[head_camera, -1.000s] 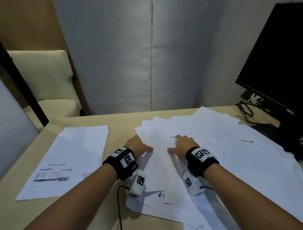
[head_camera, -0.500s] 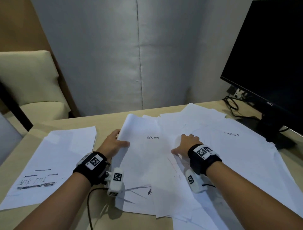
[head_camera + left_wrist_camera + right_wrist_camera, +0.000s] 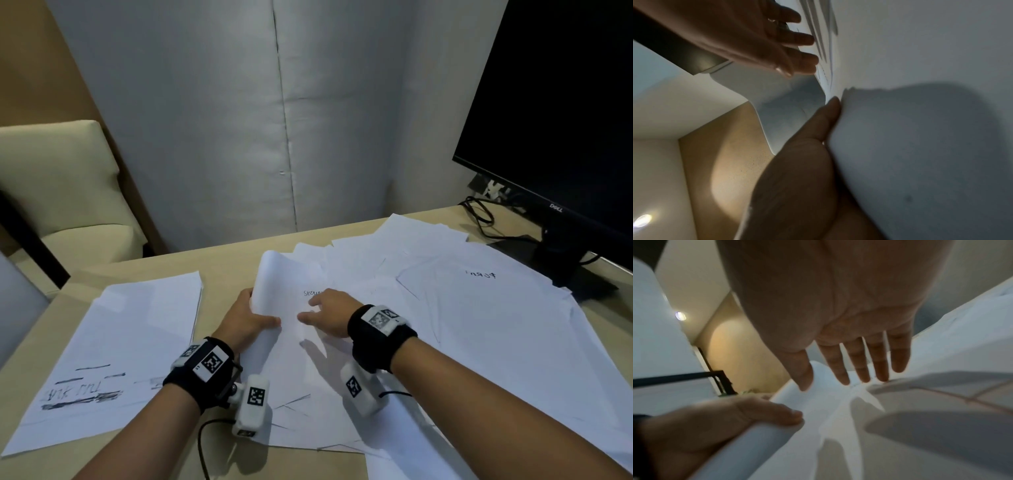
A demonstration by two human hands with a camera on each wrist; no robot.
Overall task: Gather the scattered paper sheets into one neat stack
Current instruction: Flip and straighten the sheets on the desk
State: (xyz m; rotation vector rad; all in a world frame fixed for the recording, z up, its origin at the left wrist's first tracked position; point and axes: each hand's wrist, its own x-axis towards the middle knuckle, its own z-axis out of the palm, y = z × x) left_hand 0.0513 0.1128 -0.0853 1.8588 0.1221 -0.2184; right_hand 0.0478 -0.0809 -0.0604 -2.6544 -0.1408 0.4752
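Lifting the left edge of the top sheet point(image 3: 291, 329), the left hand point(image 3: 246, 323) has its thumb on the upper face and its fingers curled under the paper, so the edge now curls up off the pile. A second ago both hands lay flat on the sheets; half a second ago the left one had already caught this edge, and the right hand point(image 3: 330, 317) sat further toward 3 o'clock. Now the right hand has slid in close to the left, its fingers straight and spread, resting on the same sheet just by the handwritten word and gripping nothing. I read this as one sheet being separated from the loose spread, with the right hand steadying it.

The scattered sheets point(image 3: 479, 325) fan out over the table point(image 3: 222, 260) from the centre toward 3 o'clock, overlapping at odd angles, their far corners reaching almost to the monitor point(image 3: 561, 113) stand at 2 o'clock. A separate pile point(image 3: 116, 346) with dark scribbles lies squarer at 9 o'clock, apart from the rest. By my judgement the gathering has barely begun: most sheets are not yet aligned, and the lifted sheet could buckle if pulled too sharply.
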